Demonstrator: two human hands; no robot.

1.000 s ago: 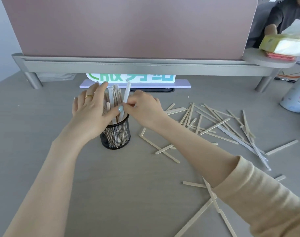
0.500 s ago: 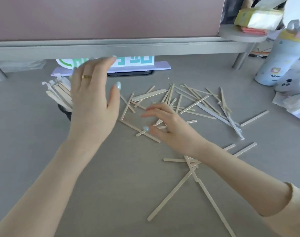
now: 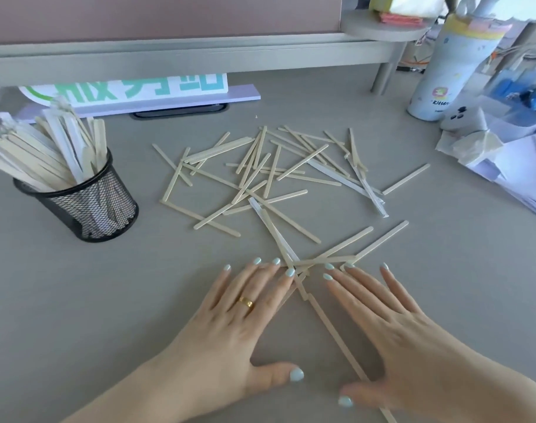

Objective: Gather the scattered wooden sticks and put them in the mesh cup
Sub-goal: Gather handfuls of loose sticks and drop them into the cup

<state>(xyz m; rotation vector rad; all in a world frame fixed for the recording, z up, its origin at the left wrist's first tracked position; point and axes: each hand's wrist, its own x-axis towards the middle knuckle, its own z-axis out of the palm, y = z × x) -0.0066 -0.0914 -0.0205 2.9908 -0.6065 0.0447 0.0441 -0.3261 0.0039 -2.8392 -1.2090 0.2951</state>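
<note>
A black mesh cup stands at the left of the grey desk, full of wooden sticks that lean left. Many loose wooden sticks lie scattered across the middle of the desk. A smaller crossed cluster of sticks lies nearer to me. My left hand and my right hand lie flat, palms down and fingers spread, on either side of a long stick. Their fingertips touch the near cluster. Neither hand holds a stick.
A grey shelf rail runs along the back, with a green-lettered sign under it. A tall bottle, a small grey figure and crumpled paper crowd the right side.
Both hands left the mesh cup and came down to the near sticks, now lying flat on the desk. The view shifted right and downward, so the cup sits at the left.
</note>
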